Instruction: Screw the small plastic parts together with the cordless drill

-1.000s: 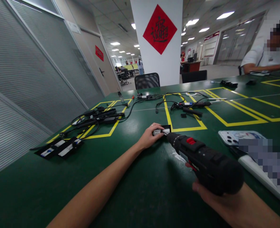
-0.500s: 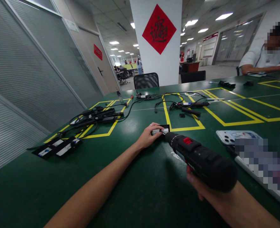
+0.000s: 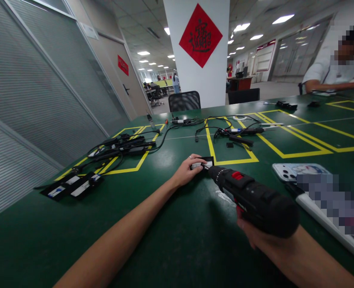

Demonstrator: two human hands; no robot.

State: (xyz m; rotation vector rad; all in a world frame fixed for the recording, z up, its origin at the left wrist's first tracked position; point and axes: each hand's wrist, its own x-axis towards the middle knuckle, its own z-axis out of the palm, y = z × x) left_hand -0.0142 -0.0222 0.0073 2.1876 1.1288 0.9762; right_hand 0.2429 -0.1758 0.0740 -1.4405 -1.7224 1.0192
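Observation:
My right hand (image 3: 255, 236) is wrapped round the grip of a black cordless drill (image 3: 251, 196) with a red switch on top. The drill points forward and left, and its chuck and bit reach a small flat black piece with a white face (image 3: 209, 161) on the table. My left hand (image 3: 186, 172), with a ring on one finger, has its fingers closed on this piece and holds it at the table. The fingers cover much of the piece, and the exact spot where the bit meets it is hard to make out.
On the green table (image 3: 153, 240), a heap of black cables and devices (image 3: 129, 144) lies at left. Two black-and-white flat pieces (image 3: 83, 187) lie before it. A pen-like tool (image 3: 239, 131) lies beyond my hands, a phone (image 3: 299, 170) at right. A person (image 3: 329, 72) sits far right.
Hardly anything differs. Both hands, the drill and the black-and-white piece keep their places, while the whole view has shifted very slightly.

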